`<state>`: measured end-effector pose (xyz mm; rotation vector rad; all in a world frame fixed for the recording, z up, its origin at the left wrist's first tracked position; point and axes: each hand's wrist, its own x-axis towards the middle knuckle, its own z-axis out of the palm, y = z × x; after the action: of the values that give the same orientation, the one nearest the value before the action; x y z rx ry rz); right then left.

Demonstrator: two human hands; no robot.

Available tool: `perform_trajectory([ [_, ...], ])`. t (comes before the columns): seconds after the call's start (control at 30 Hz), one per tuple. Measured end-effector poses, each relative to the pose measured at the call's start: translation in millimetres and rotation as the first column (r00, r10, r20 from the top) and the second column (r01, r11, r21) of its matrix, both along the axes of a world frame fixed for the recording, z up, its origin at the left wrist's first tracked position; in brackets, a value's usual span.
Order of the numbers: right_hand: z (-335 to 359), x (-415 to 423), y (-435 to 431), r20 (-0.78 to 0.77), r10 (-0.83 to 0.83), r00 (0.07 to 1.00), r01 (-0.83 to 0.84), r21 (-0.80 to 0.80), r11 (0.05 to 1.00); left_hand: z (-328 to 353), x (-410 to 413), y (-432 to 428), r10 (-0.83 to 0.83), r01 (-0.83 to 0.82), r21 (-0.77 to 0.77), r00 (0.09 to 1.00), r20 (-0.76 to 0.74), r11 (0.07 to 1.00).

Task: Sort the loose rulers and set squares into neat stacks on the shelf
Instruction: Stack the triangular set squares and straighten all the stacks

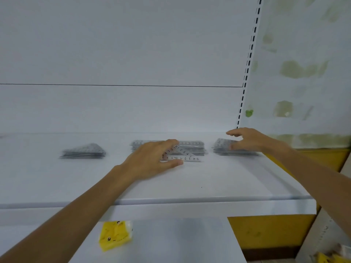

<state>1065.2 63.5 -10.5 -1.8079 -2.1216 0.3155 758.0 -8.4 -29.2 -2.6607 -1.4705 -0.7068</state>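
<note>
On the white shelf [209, 179], a blurred left stack [82, 150] of clear pieces lies by itself. Below the shelf's front edge, on a lower board, lies a yellow packet [115, 234]. Towards the middle, the left hand [150, 160] pinches a clear set square [183, 154] between fingers and thumb, low over the shelf and just in front of the middle stack [191, 146]. At the right, the right hand [247, 139] is spread loosely over the right stack [221, 147], with its thumb touching the top and its fingers straight.
</note>
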Motion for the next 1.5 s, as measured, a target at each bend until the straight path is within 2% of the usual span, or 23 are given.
perform_trajectory([
  [0.17, 13.9, -55.4, -11.6, -0.059, -0.039, 0.998, 0.053, 0.247, 0.967, 4.3, -30.4, -14.5, -0.051, 0.055, -0.003, 0.947, 0.318, 0.998],
  [0.27, 17.6, -118.0, -17.0, -0.067, 0.038, 0.997, -0.009, 0.386, 0.922, 9.5, -66.7, -22.3, -0.037, 0.037, 0.007, 0.957, 0.287, 0.999],
  [0.37, 17.4, -190.3, -35.6, -0.093, 0.153, 0.984, -0.090, 0.477, 0.874, 14.9, -126.2, -17.7, 0.061, -0.055, -0.033, 0.973, 0.224, 0.998],
  [0.43, 10.7, -236.4, -51.2, -0.115, 0.240, 0.964, -0.162, 0.464, 0.871, 16.2, -174.3, -11.1, 0.162, -0.150, -0.074, 0.967, 0.199, 0.986],
  [0.5, -0.7, -276.4, -63.8, -0.070, 0.298, 0.952, -0.246, 0.408, 0.879, 14.5, -219.3, -6.5, 0.225, -0.214, -0.074, 0.950, 0.214, 0.974],
  [0.6, -16.3, -322.4, -78.7, 0.025, 0.350, 0.936, -0.337, 0.337, 0.879, 15.1, -265.8, 0.0, 0.259, -0.247, -0.078, 0.931, 0.257, 0.966],
  [0.7, -28.3, -357.1, -92.0, 0.095, 0.339, 0.936, -0.352, 0.274, 0.895, 17.0, -287.5, 11.9, 0.237, -0.223, -0.088, 0.951, 0.197, 0.971],
  [0.8, -40.1, -374.9, -95.7, 0.175, 0.302, 0.937, -0.340, 0.266, 0.902, 18.7, -288.1, 25.8, 0.177, -0.157, -0.122, 0.967, 0.184, 0.980],
  [0.97, -38.9, -376.4, -97.6, 0.073, 0.290, 0.954, -0.299, 0.258, 0.919, 15.9, -277.5, 45.6, 0.090, -0.036, -0.229, 0.969, 0.229, 0.973],
  [1.17, -38.7, -376.6, -97.0, 0.063, 0.285, 0.956, -0.292, 0.264, 0.919, 9.7, -272.5, 66.5, 0.081, -0.012, -0.218, 0.947, 0.311, 0.976],
  [1.5, -40.0, -376.6, -96.4, 0.049, 0.277, 0.960, -0.279, 0.292, 0.915, -15.1, -256.3, 76.1, 0.025, 0.069, -0.305, 0.955, 0.295, 0.950],
])
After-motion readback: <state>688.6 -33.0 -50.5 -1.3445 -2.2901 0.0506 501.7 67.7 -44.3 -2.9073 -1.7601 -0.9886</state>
